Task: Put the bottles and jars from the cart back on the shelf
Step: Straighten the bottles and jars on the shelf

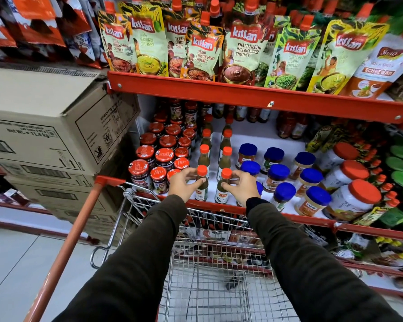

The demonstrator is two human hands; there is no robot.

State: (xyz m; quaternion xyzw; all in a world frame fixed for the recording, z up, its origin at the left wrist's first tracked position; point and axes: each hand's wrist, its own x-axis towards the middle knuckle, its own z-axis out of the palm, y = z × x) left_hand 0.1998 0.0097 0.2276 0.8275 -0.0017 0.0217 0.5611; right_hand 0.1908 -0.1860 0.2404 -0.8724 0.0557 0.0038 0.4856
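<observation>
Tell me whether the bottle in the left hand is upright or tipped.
Upright: the bottle stands on the shelf, orange cap on top, left hand around it.

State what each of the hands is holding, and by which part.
Left hand: a green sauce bottle, gripped at its neck below the orange cap. Right hand: a second green sauce bottle, same place.

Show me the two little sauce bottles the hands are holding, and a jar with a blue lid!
Left sauce bottle (202, 171): head view, on its orange cap.
Right sauce bottle (226, 174): head view, on its orange cap.
Blue-lid jar (284, 191): head view, on top of its lid.
</observation>
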